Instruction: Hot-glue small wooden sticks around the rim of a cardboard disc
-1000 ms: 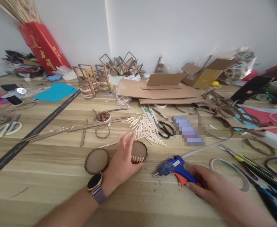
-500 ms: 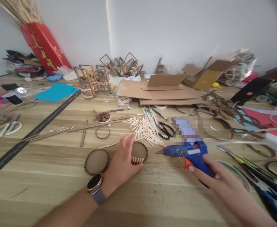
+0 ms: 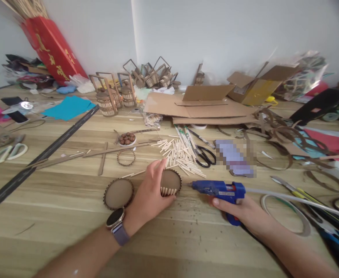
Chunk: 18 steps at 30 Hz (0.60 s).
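Note:
My left hand [image 3: 150, 193] lies over the left side of a round cardboard disc [image 3: 172, 181] that has a row of short wooden sticks glued upright along its front edge; the fingers curl on the disc's rim. A smartwatch sits on that wrist. A second cardboard disc [image 3: 118, 193] lies just left of the hand. My right hand [image 3: 241, 212] grips a blue glue gun [image 3: 220, 189], its nozzle pointing left and close to the right edge of the stick disc. A pile of loose wooden sticks [image 3: 179, 154] lies behind the disc.
Black scissors [image 3: 204, 156], flat cardboard sheets [image 3: 198, 110], small wooden baskets [image 3: 111, 98], a dish of brown beads [image 3: 126, 139], a long black strip [image 3: 42, 158], cardboard rings [image 3: 285, 137], a tape ring [image 3: 287, 214] and tools at the right lie on the wooden floor. A white wall is behind.
My right hand lifted the glue gun from the floor and brought it left, nozzle level and near the stick disc. My left hand stayed on the disc.

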Motion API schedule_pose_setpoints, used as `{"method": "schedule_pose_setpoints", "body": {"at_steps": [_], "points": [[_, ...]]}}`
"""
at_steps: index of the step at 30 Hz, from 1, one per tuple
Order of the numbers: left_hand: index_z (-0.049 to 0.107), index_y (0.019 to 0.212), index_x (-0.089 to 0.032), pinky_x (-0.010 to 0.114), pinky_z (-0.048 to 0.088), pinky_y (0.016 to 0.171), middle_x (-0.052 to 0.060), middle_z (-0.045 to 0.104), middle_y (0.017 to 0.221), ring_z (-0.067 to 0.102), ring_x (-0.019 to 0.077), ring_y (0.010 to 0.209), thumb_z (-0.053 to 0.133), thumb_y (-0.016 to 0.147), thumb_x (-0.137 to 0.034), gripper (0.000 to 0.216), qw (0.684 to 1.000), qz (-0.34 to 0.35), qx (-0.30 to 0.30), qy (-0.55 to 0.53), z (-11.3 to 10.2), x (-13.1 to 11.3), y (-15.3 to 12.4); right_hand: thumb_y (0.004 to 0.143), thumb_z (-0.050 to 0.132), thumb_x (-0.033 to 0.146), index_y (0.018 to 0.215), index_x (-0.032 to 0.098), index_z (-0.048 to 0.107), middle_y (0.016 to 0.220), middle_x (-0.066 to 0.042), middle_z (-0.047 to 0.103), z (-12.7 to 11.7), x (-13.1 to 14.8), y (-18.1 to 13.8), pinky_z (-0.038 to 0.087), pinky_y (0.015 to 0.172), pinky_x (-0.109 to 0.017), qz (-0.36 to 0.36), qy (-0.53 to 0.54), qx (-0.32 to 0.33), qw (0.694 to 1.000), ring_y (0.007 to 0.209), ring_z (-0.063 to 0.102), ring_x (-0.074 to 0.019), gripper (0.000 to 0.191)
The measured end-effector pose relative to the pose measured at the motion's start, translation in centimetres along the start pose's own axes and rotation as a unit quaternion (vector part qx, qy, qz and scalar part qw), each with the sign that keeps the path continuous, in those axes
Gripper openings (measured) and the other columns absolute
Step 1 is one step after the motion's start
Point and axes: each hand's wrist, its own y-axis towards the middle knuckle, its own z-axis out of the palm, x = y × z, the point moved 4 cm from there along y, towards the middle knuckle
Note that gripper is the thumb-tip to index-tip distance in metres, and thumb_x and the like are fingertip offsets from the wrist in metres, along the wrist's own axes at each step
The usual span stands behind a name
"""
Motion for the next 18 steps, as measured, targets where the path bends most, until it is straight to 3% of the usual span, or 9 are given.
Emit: {"method": "schedule_pose_setpoints", "body": {"at_steps": [4, 8, 11, 18], "points": [[0.005, 0.148, -0.032, 0.055, 0.030, 0.113, 0.014, 0.026, 0.146, 0.031, 0.0337, 0.139, 0.072, 0.069, -0.010, 0.106, 1.000, -0.004, -0.007, 0.011, -0.05, -0.05, 0.12, 0.073, 0.065, 0.061, 0.093, 0.022, 0.074, 0.084, -0.004, 0.073, 0.34, 0.38, 0.11, 0.053, 0.070, -0.033, -0.053, -0.098, 0.054, 0.992, 0.078, 0.064, -0.0240, 0.045], [0.005, 0.148, -0.032, 0.055, 0.032, 0.112, 0.014, 0.026, 0.145, 0.031, 0.0345, 0.139, 0.073, 0.069, -0.010, 0.107, 1.000, -0.012, -0.011, 0.015, -0.14, 0.04, 0.17, 0.075, 0.060, 0.065, 0.097, 0.020, 0.075, 0.094, -0.006, 0.075, 0.44, 0.75, -0.13, 0.055, 0.081, -0.038, -0.067, -0.109, 0.014, 0.992, 0.089, 0.067, -0.0284, 0.052], [0.006, 0.148, -0.032, 0.055, 0.032, 0.112, 0.013, 0.026, 0.146, 0.031, 0.0342, 0.139, 0.074, 0.070, -0.011, 0.106, 1.000, -0.018, -0.013, 0.016, -0.20, 0.18, 0.19, 0.075, 0.060, 0.064, 0.095, 0.021, 0.076, 0.093, -0.006, 0.076, 0.67, 0.66, -0.52, 0.056, 0.083, -0.039, -0.069, -0.112, -0.014, 0.991, 0.089, 0.069, -0.0291, 0.050], [0.008, 0.149, -0.031, 0.053, 0.032, 0.113, 0.012, 0.028, 0.145, 0.031, 0.0330, 0.139, 0.075, 0.069, -0.010, 0.107, 1.000, -0.014, -0.017, 0.008, -0.29, 0.24, 0.09, 0.080, 0.058, 0.057, 0.097, 0.022, 0.075, 0.095, -0.008, 0.077, 1.05, 0.60, -0.44, 0.058, 0.082, -0.041, -0.121, -0.173, -0.003, 0.978, 0.091, 0.071, -0.0304, 0.043]]}}
